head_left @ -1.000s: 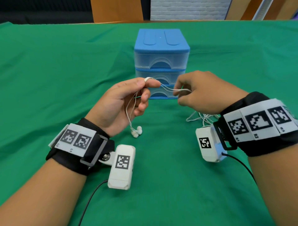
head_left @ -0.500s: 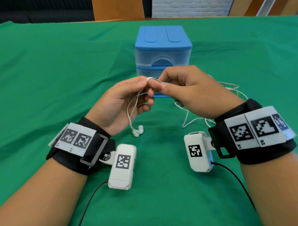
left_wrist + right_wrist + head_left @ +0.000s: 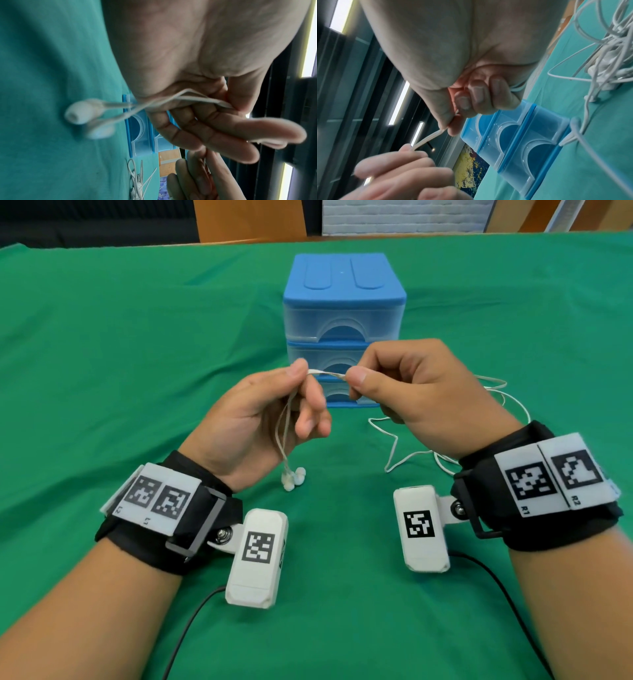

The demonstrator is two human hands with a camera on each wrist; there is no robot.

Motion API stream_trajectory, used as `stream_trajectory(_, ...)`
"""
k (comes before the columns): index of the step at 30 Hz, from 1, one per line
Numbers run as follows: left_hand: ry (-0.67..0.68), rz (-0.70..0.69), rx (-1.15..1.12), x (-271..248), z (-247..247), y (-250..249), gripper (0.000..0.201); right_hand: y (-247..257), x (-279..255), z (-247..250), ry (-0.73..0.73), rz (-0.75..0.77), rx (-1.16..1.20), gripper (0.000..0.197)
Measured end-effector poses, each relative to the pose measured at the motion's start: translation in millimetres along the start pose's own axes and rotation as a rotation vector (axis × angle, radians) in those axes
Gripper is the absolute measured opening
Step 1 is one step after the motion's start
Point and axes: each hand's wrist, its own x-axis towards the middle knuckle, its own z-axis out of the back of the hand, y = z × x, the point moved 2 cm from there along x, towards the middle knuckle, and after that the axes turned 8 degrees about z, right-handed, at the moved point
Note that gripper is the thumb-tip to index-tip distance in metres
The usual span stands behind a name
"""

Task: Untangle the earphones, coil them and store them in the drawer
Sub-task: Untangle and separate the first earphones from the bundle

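Note:
White earphones stretch between my two hands above the green cloth. My left hand (image 3: 301, 378) pinches the doubled cable between thumb and forefinger; the two earbuds (image 3: 293, 478) hang below it, also the earbuds (image 3: 82, 115) in the left wrist view. My right hand (image 3: 352, 381) pinches the same cable (image 3: 327, 374) a short way to the right, seen as the cable (image 3: 428, 139) in the right wrist view. The rest of the cable (image 3: 404, 453) trails in loose tangled loops (image 3: 607, 56) on the cloth under and behind my right hand. The blue drawer unit (image 3: 344, 302) stands just behind the hands, its drawers closed.
The green cloth (image 3: 137, 354) covers the whole table. The drawer unit (image 3: 518, 143) has three translucent drawers with arched handles. Wooden furniture and a white wall lie beyond the table's far edge.
My right hand came in to the left hand, took the cable there and has now drawn a short way right. The loose cable shifted to the right behind it.

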Motion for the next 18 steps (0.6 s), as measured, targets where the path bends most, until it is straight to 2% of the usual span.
stream_trajectory(3, 0.004, 0.007, -0.014, 1.0, -1.5, 0.3, 0.048, -0.7, -0.4, 1.7, -0.05, 0.014, 0.0, 0.023)
stream_trajectory(10, 0.085, 0.053, 0.059, -1.2, -4.8, 2.5, 0.035, -3.3, -0.4, 5.7, -0.156, 0.04, -0.033, 0.022)
stream_trajectory(14, 0.113, 0.059, 0.036, -2.3, -5.6, 2.0, 0.037, -5.5, -1.4, 6.7, -0.19, 0.041, -0.064, 0.022)
stream_trajectory(18, 0.108, 0.072, 0.006, -1.7, -7.1, -0.3, 0.038, -9.2, -1.5, 11.7, -0.301, 0.033, -0.168, 0.026)
